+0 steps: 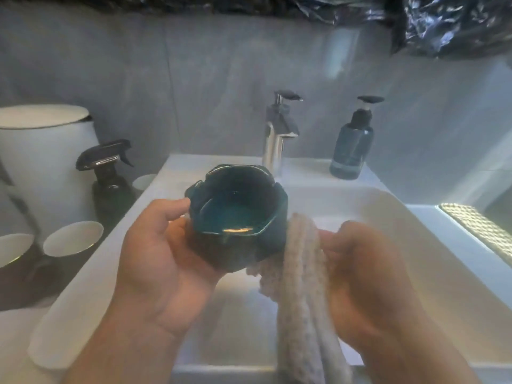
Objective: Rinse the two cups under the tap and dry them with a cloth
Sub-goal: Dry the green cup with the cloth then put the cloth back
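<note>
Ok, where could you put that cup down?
Bare ledge between the tap and the soap bottle, and the sink's wide left rim. The dark counter left is crowded: spray bottle, white dishes, bin.

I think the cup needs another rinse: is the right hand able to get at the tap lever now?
Probably not freely: the right hand grips the cloth, so it is occupied, though nothing stands between it and the tap.

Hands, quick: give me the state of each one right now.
The left hand holds the teal cup.
The right hand grips the cloth.
</note>
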Demonstrator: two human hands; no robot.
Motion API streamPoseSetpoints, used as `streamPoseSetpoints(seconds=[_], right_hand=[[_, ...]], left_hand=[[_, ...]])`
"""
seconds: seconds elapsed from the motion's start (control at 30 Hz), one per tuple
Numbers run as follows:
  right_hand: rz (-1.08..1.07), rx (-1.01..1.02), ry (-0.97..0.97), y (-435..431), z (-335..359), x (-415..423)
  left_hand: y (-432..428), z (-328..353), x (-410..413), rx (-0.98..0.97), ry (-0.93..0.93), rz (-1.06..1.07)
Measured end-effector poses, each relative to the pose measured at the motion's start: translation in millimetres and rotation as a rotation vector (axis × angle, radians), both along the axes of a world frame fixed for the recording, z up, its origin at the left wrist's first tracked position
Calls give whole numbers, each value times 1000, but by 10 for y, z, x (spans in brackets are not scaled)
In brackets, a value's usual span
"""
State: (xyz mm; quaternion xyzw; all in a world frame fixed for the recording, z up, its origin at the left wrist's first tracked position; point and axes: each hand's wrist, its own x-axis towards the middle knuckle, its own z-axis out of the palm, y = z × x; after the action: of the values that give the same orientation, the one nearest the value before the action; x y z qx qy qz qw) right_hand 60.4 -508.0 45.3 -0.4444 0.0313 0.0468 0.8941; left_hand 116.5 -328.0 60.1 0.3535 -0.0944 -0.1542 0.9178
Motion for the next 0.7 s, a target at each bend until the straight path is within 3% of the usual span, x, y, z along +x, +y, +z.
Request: streamPoseSetpoints(seconds=[0.1, 0.3, 0.4, 0.53, 0.7], right_hand=[[-69, -32, 113, -7, -53, 73], [-262, -784, 228, 157, 405, 163], [-332, -928, 263, 250, 654, 409], [-349, -777, 308, 468, 867, 877], [-265, -264, 331, 696, 881, 1705]], left_hand=[[124, 44, 38, -36, 98, 62], [389, 445, 127, 151, 224, 162], [509, 594, 219, 211, 310, 177], [625, 719, 363, 227, 398, 199], [761, 829, 577, 272, 411, 219]])
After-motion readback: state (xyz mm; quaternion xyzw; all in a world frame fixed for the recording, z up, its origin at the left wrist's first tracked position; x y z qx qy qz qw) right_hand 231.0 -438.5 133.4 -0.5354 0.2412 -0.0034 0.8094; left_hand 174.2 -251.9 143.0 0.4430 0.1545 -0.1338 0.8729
